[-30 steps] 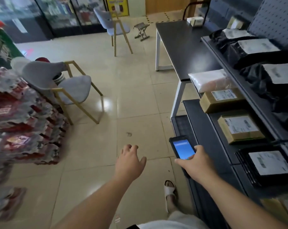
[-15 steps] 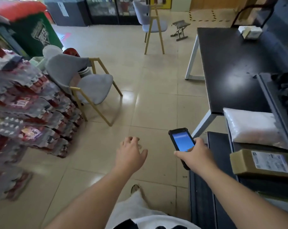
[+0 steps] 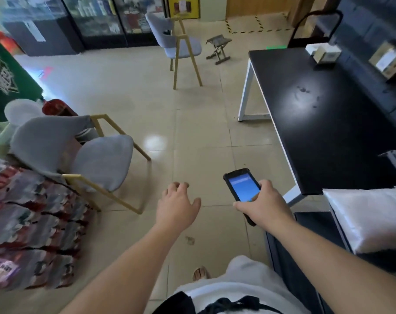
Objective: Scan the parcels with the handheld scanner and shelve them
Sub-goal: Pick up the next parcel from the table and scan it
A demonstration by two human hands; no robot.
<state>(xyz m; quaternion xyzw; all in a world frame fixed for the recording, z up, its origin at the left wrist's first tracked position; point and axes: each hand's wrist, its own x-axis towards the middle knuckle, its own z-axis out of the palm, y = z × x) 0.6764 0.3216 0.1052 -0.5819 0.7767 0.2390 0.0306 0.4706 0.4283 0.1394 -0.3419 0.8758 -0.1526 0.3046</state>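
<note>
Since the earlier frame, shelved boxes have left view; one white parcel (image 3: 369, 218) remains at the shelf's front edge. Right hand (image 3: 264, 206) grips the scanner (image 3: 243, 189); left hand (image 3: 177, 206) hangs loosely spread, holding nothing.

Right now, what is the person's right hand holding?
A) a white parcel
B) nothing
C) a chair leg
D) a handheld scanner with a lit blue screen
D: the right hand grips the handheld scanner, whose screen glows blue; the left hand hangs empty.

Right hand (image 3: 264, 206) gripping lit handheld scanner (image 3: 243, 189), left hand (image 3: 177, 206) empty, fingers loosely curled, above tiled floor (image 3: 199, 123)
</note>
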